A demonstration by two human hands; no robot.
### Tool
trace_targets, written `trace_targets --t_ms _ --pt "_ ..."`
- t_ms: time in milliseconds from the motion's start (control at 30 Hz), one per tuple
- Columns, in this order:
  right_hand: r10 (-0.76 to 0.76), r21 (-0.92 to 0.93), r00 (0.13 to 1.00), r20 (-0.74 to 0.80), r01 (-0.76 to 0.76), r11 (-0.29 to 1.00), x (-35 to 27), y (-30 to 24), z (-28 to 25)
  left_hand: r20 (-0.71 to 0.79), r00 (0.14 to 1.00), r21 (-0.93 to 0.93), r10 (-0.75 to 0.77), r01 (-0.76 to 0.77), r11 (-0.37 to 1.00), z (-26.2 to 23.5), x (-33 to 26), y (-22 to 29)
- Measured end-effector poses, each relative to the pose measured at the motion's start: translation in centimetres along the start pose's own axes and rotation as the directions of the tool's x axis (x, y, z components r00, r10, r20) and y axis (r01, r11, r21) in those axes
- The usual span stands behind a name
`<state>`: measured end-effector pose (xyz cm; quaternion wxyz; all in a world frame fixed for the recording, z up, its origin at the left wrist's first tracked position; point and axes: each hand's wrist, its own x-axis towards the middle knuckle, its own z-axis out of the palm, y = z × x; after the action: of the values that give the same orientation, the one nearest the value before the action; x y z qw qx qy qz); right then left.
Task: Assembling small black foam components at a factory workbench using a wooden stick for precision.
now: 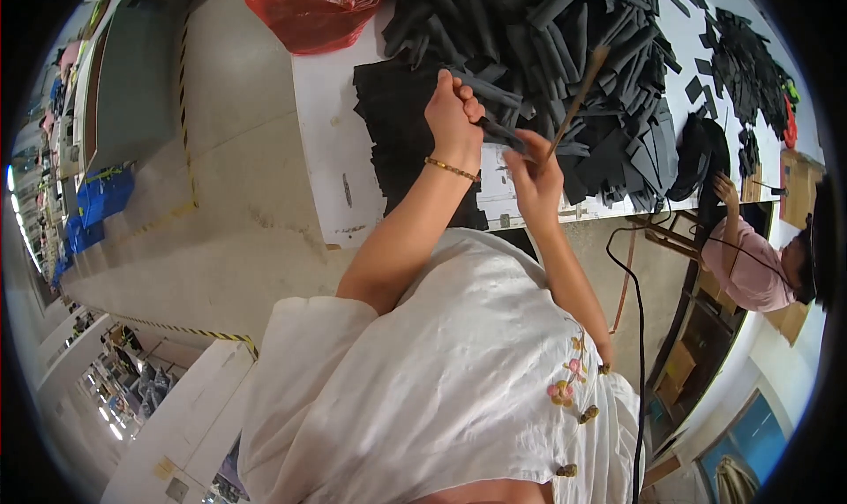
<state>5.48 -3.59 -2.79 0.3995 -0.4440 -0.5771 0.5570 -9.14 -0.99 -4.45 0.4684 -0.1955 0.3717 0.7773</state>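
Observation:
My left hand (454,107), with a gold bracelet at the wrist, is closed around one end of a narrow black strip (499,134). My right hand (535,176) is just beside it, touching the other end of that strip and pinching a thin brown stick (575,100) that slants up over the pile. Both hands hover above a white table (328,142). A large heap of black strips and flat pieces (582,54) lies on it. A flat stack of black sheets (397,124) lies under my left hand.
A red plastic bag (309,5) sits at the table's far corner. A second pile of black pieces (745,63) lies to the right. A person in a pink top (745,261) works at the right edge. A black cable (640,327) hangs by my right arm. Concrete floor is on the left.

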Motion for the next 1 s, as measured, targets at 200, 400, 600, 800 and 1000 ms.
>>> trace_targets --t_ms 200,400,600,800,1000 --pt "0.187 0.101 0.98 0.07 -0.194 0.976 4.0 -1.0 -0.8 0.312 0.95 0.564 -0.026 -0.164 0.81 0.1 -0.9 2.7" --pt "0.05 -0.006 0.999 0.021 -0.05 0.999 6.4 -1.7 -0.4 0.466 0.702 0.856 -0.539 -0.202 0.477 -2.5 -3.3 2.7" --pt "0.137 0.275 0.977 -0.164 -0.088 0.957 12.1 -5.6 -1.4 0.478 0.59 0.874 -0.651 -0.39 0.289 -8.1 -9.2 0.1" --pt "0.177 0.027 0.979 0.102 -0.181 0.983 9.6 -5.7 1.1 0.624 0.771 0.552 0.128 -0.55 0.626 0.9 -3.6 4.6" --pt "0.216 0.16 0.957 0.192 -0.248 0.955 9.4 -4.4 1.4 0.418 0.906 0.41 0.06 -0.247 0.878 1.2 -1.1 4.2"
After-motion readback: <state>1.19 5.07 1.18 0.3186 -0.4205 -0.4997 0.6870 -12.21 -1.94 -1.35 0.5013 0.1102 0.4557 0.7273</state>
